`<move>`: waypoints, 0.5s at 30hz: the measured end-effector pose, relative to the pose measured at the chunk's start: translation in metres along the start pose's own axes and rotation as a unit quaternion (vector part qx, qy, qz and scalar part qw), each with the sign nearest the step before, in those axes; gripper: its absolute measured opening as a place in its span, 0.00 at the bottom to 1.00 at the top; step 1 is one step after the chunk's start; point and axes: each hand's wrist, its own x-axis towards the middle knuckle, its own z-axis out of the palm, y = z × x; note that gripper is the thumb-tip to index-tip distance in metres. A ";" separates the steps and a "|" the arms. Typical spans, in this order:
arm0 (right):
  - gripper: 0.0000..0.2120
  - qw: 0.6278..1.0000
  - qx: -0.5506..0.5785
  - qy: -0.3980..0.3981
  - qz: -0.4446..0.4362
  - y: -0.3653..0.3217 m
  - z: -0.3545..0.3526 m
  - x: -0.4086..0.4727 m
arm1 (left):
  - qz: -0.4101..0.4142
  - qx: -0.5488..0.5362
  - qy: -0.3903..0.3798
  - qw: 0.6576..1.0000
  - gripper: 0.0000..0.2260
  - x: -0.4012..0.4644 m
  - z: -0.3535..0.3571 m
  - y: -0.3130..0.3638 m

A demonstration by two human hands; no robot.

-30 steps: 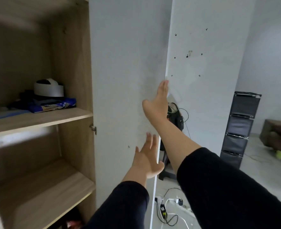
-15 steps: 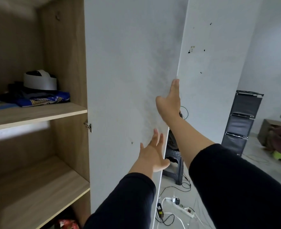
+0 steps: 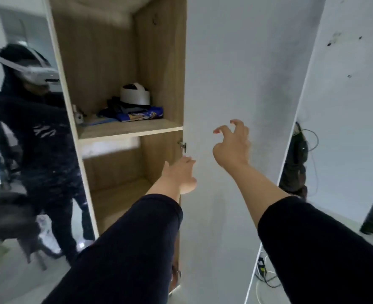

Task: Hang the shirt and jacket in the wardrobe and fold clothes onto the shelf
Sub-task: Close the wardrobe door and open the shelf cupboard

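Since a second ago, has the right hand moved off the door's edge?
Yes. The right hand left the free edge of the white door and now sits leftward over the panel, nearer the hinge, fingers curled.

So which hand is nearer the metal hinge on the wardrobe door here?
Left. The left hand reaches just below the hinge, close to it. The right hand is off to the hinge's right, fingers curled in front of the white door.

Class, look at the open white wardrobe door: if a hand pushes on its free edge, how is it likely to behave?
The white wardrobe door is a tall flat panel, so it probably stays stiff rather than flexing. It hangs on a metal hinge, so it likely swings, not slides. Being tall and thin, it may wobble slightly. Neither the left hand nor the right hand grips it.
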 end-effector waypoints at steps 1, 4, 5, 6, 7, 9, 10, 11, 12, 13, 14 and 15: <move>0.23 1.000 0.006 -0.022 -0.011 -0.012 0.010 -0.006 | -0.021 0.002 0.005 1.000 0.29 -0.012 -0.007 -0.016; 0.21 0.994 0.040 -0.087 -0.050 -0.054 0.041 -0.023 | -0.094 0.021 0.014 0.995 0.28 -0.052 -0.024 -0.063; 0.21 0.991 0.053 -0.105 -0.065 -0.069 0.051 -0.028 | -0.121 0.028 0.023 0.992 0.28 -0.065 -0.029 -0.078; 0.21 0.987 0.066 -0.123 -0.082 -0.084 0.062 -0.033 | -0.149 0.034 0.036 0.988 0.28 -0.078 -0.034 -0.093; 0.22 0.982 0.078 -0.143 -0.101 -0.100 0.072 -0.039 | -0.176 0.039 0.049 0.982 0.28 -0.092 -0.038 -0.107; 0.23 0.967 0.100 -0.186 -0.143 -0.130 0.092 -0.051 | -0.230 0.050 0.070 0.969 0.27 -0.121 -0.044 -0.131; 0.22 0.957 0.110 -0.208 -0.167 -0.146 0.102 -0.058 | -0.258 0.056 0.079 0.961 0.26 -0.137 -0.045 -0.142; 0.21 0.946 0.122 -0.230 -0.192 -0.160 0.111 -0.066 | -0.290 0.059 0.087 0.951 0.26 -0.155 -0.046 -0.151; 0.19 0.934 0.137 -0.250 -0.217 -0.175 0.120 -0.076 | -0.324 0.058 0.094 0.939 0.25 -0.173 -0.046 -0.158; 0.18 0.919 0.153 -0.271 -0.241 -0.188 0.128 -0.086 | -0.358 0.057 0.101 0.926 0.25 -0.192 -0.044 -0.165; 0.17 0.903 0.165 -0.294 -0.265 -0.202 0.135 -0.097 | -0.390 0.055 0.107 0.913 0.24 -0.212 -0.041 -0.170; 0.16 0.887 0.173 -0.318 -0.288 -0.214 0.141 -0.111 | -0.421 0.053 0.113 0.898 0.24 -0.232 -0.037 -0.173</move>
